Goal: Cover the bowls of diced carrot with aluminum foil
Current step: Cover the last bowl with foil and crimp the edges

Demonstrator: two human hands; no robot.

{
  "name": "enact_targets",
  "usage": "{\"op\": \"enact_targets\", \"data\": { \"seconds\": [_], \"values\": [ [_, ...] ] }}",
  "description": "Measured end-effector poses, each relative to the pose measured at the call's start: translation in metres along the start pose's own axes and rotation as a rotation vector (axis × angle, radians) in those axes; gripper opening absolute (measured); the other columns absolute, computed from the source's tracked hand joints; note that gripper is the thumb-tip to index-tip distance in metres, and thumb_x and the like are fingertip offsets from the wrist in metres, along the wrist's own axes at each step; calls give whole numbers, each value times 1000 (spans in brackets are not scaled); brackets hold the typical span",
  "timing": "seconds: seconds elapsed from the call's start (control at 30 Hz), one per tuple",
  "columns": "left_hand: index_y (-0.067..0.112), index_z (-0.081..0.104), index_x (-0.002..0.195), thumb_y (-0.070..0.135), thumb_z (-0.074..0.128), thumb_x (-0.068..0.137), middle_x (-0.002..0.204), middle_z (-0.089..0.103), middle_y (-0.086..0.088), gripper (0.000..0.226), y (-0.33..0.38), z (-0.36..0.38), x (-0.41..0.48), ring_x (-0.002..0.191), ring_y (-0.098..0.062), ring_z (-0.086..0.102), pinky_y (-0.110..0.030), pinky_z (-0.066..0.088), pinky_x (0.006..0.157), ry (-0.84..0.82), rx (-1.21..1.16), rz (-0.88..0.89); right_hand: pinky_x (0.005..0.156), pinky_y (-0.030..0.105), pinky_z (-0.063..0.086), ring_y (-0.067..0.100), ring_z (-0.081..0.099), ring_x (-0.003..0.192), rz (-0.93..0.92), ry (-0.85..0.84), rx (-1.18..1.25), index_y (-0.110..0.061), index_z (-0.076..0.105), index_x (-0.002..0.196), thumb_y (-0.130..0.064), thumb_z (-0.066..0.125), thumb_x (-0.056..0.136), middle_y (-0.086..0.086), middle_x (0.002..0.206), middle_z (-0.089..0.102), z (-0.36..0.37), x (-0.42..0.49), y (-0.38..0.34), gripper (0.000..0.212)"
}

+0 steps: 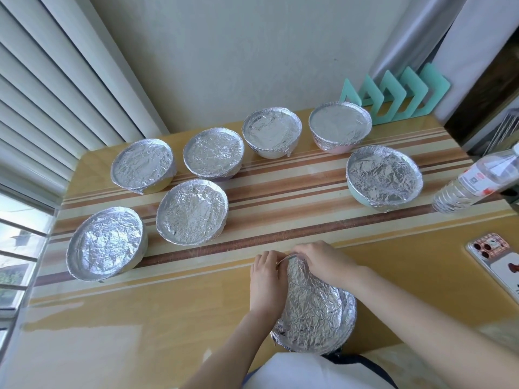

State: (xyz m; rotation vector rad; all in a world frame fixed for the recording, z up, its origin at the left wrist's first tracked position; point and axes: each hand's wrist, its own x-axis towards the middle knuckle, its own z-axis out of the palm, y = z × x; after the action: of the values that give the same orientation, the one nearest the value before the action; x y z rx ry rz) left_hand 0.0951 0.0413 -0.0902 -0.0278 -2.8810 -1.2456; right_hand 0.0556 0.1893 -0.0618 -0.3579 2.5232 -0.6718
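The near bowl (317, 329) stands on the tabletop (140, 318), close in front of the person, its top wrapped in crinkled foil (297, 279). Both hands are at this bowl's far rim. The left hand (266, 276) lies along the bowl's left side, fingers curled and pinching the foil edge at the far-left of the rim. The right hand (317, 262) reaches in from the bowl's right, fingers bent down over the far rim and gripping the foil there.

Seven more, all foiled, stand beyond the near bowl. Among them are the closest bowl (192, 211) to its far left, a green bowl (383, 178) beyond it to the right, and a pink bowl (339, 126) farther back. A bottle (477, 181) and a phone (497, 262) lie well to the near bowl's right.
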Motion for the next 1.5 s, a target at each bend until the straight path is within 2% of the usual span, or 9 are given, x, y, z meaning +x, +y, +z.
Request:
{"op": "enact_targets", "data": {
  "seconds": [0.3, 0.5, 0.63, 0.73, 0.9, 1.07, 1.27, 1.4, 1.5],
  "values": [
    [9, 60, 84, 7, 57, 89, 83, 59, 2, 7, -3, 0, 5, 82, -17, 45, -24, 31, 71, -27, -21, -13, 60, 33, 39, 25, 55, 74, -19, -33, -202, -9, 59, 107, 14, 37, 84, 13, 92, 64, -4, 0, -18, 39],
    [10, 54, 83, 6, 53, 92, 81, 50, 7, 9, -2, 2, 1, 79, -17, 44, -25, 31, 70, -30, -27, -17, 78, 43, 52, 25, 64, 88, 18, -15, 10, -14, 63, 113, -10, 43, 98, 10, 102, 68, 4, 2, -2, 25],
    [13, 52, 83, 5, 53, 91, 81, 49, 7, 12, -2, 1, 2, 79, -17, 43, -25, 31, 70, -47, -39, -32, 78, 41, 53, 24, 65, 89, 27, 23, -3, -14, 64, 116, 6, 46, 90, 11, 101, 69, 5, 1, 1, 37],
    [18, 47, 82, 6, 52, 92, 81, 47, 8, 16, 0, 0, 2, 80, -16, 43, -24, 31, 71, -62, -42, -39, 75, 41, 53, 23, 65, 84, 12, 22, 25, -14, 64, 114, -1, 46, 94, 10, 98, 69, 6, 1, 3, 29],
    [18, 46, 81, 4, 52, 91, 78, 43, 15, 18, -3, -1, 1, 80, -16, 44, -23, 31, 71, -45, -65, -84, 101, 33, 45, 18, 56, 118, 39, 5, 81, -9, 56, 127, 6, 42, 94, 9, 126, 60, 4, -2, 4, 39],
    [16, 51, 83, 6, 53, 91, 81, 49, 10, 13, -4, -3, 1, 81, -17, 46, -29, 37, 74, -43, -31, -62, 104, 31, 43, 15, 54, 122, 37, 24, 60, -11, 52, 132, 14, 39, 90, 9, 130, 58, 3, -4, 4, 51],
    [13, 64, 91, 15, 59, 90, 90, 64, 4, 6, -3, -6, 7, 87, -18, 48, -26, 33, 78, -51, 63, 49, 80, 42, 52, 28, 63, 96, -14, 5, -103, -11, 59, 109, 12, 40, 87, 7, 107, 65, 2, -5, 2, 36],
    [12, 64, 88, 17, 60, 90, 87, 64, 3, 7, -3, -5, 9, 85, -19, 48, -28, 35, 76, -49, 64, 62, 64, 34, 46, 26, 62, 84, -20, 23, -229, -10, 58, 109, 11, 39, 87, 7, 101, 65, 2, -2, -9, 36],
    [10, 63, 86, 14, 60, 90, 85, 63, 1, 6, -3, -6, 9, 84, -20, 48, -30, 38, 76, -52, 44, 61, 66, 35, 48, 26, 62, 84, -15, 10, -215, -9, 60, 111, 11, 39, 86, 11, 99, 66, 2, 1, -9, 38]
  ]
}}
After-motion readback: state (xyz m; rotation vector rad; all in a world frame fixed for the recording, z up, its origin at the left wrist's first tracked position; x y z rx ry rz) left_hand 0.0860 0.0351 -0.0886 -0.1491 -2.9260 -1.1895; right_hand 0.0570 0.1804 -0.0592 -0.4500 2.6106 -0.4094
